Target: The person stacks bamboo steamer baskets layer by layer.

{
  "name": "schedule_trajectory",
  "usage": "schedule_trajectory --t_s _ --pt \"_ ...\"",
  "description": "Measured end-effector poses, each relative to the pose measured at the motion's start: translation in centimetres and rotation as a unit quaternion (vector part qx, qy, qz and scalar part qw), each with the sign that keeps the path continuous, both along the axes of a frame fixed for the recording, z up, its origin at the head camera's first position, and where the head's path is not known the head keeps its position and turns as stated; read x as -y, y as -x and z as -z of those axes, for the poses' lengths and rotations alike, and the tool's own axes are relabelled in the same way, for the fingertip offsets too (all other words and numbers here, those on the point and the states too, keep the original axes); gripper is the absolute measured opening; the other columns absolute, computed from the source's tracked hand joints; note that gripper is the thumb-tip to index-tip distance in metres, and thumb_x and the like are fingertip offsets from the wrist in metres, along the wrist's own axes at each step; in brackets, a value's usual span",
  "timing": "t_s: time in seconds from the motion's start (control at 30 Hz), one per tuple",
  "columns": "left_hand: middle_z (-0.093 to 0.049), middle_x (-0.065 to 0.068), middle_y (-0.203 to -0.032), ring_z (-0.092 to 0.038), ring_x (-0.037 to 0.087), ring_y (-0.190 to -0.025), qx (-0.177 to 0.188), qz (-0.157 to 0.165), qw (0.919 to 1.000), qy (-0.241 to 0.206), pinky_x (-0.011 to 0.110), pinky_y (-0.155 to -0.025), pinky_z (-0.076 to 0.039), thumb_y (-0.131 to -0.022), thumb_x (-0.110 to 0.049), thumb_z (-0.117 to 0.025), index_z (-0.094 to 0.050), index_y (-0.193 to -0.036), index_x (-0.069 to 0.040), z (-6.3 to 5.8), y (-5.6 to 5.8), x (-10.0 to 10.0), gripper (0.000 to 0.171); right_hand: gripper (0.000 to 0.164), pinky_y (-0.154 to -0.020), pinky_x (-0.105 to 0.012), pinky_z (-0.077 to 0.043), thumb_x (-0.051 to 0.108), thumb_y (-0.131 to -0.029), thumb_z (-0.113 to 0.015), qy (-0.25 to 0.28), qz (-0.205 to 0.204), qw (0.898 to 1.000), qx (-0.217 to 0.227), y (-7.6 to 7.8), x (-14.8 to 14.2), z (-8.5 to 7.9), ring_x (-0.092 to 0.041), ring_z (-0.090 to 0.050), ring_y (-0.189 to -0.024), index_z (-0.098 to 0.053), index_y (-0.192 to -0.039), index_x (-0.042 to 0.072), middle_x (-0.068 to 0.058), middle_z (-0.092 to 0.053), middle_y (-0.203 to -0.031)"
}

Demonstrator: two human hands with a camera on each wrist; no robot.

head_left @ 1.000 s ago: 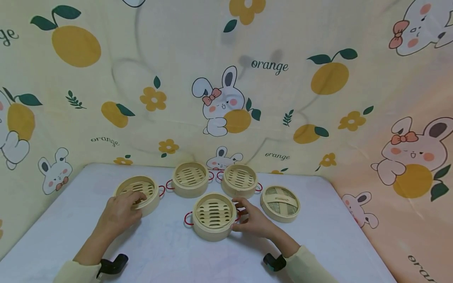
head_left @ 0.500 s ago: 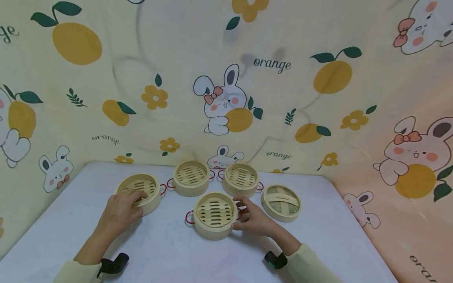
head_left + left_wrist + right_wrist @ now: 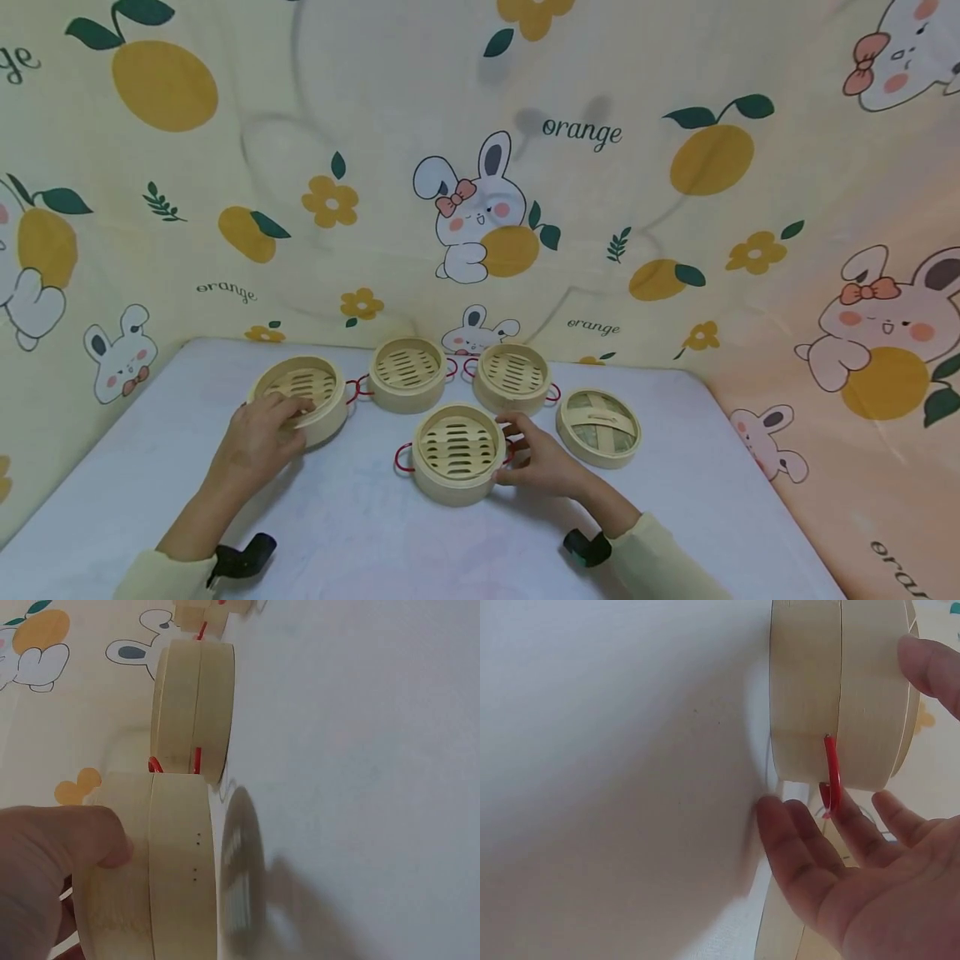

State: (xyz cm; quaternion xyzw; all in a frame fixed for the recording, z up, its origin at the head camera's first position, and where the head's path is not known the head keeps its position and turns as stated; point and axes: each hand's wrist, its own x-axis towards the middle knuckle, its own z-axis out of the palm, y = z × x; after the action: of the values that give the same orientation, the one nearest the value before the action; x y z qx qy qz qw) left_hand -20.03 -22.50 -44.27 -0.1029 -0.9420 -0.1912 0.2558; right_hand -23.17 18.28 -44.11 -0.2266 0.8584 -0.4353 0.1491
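Observation:
My left hand (image 3: 258, 442) grips a round bamboo steamer basket (image 3: 327, 423) at the left of the table, thumb on the near side and fingers over the rim. In the left wrist view this basket (image 3: 184, 862) is raised slightly, apart from its shadow. My right hand (image 3: 543, 462) holds the right side of another steamer basket (image 3: 456, 492) at the front middle, thumb at the front and a finger behind. The right wrist view shows its red handle (image 3: 832, 776) between the thumb and loosely bent fingers. Both baskets have slatted bases.
Two more steamer baskets with red handles, one (image 3: 408, 400) left and one (image 3: 513, 400) right, stand at the back edge. A woven bamboo lid (image 3: 600, 454) lies to the right. The white table (image 3: 360, 550) meets a printed cloth backdrop (image 3: 390, 83).
The left basket has risen a little and moved slightly to the right with my left hand, its handle nearer the back basket. My right hand keeps its hold; the whole view has shifted slightly.

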Motion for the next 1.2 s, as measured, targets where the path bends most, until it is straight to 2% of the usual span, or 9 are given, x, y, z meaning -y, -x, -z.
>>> schedule_trajectory --t_s 0.27,0.4,0.53,0.73,0.93,1.03,1.13,1.2 --pt "-0.066 0.006 -0.089 -0.063 0.031 -0.088 -0.031 0.014 0.9994 0.001 0.052 -0.076 -0.044 -0.069 -0.004 -0.073 -0.071 -0.099 -0.012 -0.8 -0.3 -0.6 0.031 0.076 -0.093 -0.055 -0.049 0.01 -0.08 -0.076 0.018 -0.004 1.0 0.024 -0.6 0.5 -1.5 -0.035 -0.057 -0.109 -0.032 -0.142 0.002 -0.024 -0.05 -0.13" --pt "-0.065 0.006 -0.088 -0.063 0.03 -0.087 -0.037 0.015 0.9992 0.002 0.051 -0.075 -0.044 -0.069 -0.004 -0.074 -0.071 -0.1 -0.012 -1.4 -0.4 -1.0 0.032 0.077 -0.093 -0.052 -0.051 0.013 -0.08 -0.077 0.019 -0.003 1.0 0.019 -0.2 0.3 -0.7 -0.031 -0.058 -0.108 -0.032 -0.142 0.006 -0.021 -0.05 -0.131" --pt "-0.066 0.007 -0.09 -0.063 0.033 -0.09 -0.033 0.019 0.9992 -0.006 0.054 -0.079 -0.043 -0.07 -0.003 -0.074 -0.071 -0.101 -0.011 -1.9 -0.6 -1.4 0.032 0.076 -0.092 -0.046 -0.053 0.018 -0.08 -0.078 0.019 -0.005 1.0 0.016 0.3 0.0 0.2 -0.026 -0.059 -0.107 -0.034 -0.142 0.011 -0.017 -0.051 -0.13" --pt "-0.065 0.005 -0.09 -0.063 0.03 -0.089 -0.042 0.028 0.9986 -0.01 0.052 -0.078 -0.043 -0.069 -0.003 -0.075 -0.071 -0.1 -0.012 -2.3 -0.9 -1.9 0.032 0.076 -0.091 -0.042 -0.053 0.022 -0.079 -0.079 0.013 -0.005 1.0 0.015 0.5 -0.2 0.5 -0.023 -0.059 -0.105 -0.035 -0.14 0.014 -0.015 -0.052 -0.129" --pt "-0.066 0.004 -0.093 -0.062 0.028 -0.094 -0.054 0.056 0.9966 -0.027 0.057 -0.083 -0.043 -0.069 -0.002 -0.075 -0.072 -0.1 -0.012 -2.8 -1.1 -2.5 0.033 0.077 -0.09 -0.044 -0.053 0.018 -0.079 -0.079 0.016 -0.006 1.0 0.013 0.4 -0.2 0.3 -0.024 -0.058 -0.104 -0.034 -0.141 0.011 -0.017 -0.051 -0.129" --pt "-0.066 0.003 -0.093 -0.063 0.026 -0.094 -0.061 0.067 0.9955 -0.027 0.056 -0.083 -0.043 -0.068 -0.001 -0.076 -0.072 -0.1 -0.013 -3.1 -1.2 -2.9 0.035 0.077 -0.092 -0.05 -0.051 0.013 -0.079 -0.078 0.021 -0.008 1.0 0.021 -0.1 0.1 -0.7 -0.029 -0.058 -0.105 -0.033 -0.142 0.006 -0.021 -0.051 -0.129" --pt "-0.066 0.003 -0.093 -0.062 0.026 -0.093 -0.057 0.072 0.9955 -0.024 0.055 -0.083 -0.043 -0.067 -0.002 -0.076 -0.072 -0.101 -0.013 -3.4 -1.3 -3.3 0.035 0.077 -0.092 -0.052 -0.051 0.012 -0.079 -0.077 0.02 -0.008 1.0 0.023 -0.1 0.2 -0.7 -0.029 -0.057 -0.106 -0.032 -0.142 0.005 -0.022 -0.051 -0.13" --pt "-0.066 0.003 -0.093 -0.062 0.027 -0.093 -0.052 0.071 0.9959 -0.02 0.054 -0.084 -0.043 -0.068 -0.003 -0.076 -0.072 -0.101 -0.014 -3.5 -1.4 -3.5 0.035 0.077 -0.092 -0.049 -0.051 0.015 -0.079 -0.078 0.017 -0.007 1.0 0.021 0.1 0.1 -0.3 -0.027 -0.057 -0.105 -0.033 -0.141 0.008 -0.02 -0.052 -0.129"
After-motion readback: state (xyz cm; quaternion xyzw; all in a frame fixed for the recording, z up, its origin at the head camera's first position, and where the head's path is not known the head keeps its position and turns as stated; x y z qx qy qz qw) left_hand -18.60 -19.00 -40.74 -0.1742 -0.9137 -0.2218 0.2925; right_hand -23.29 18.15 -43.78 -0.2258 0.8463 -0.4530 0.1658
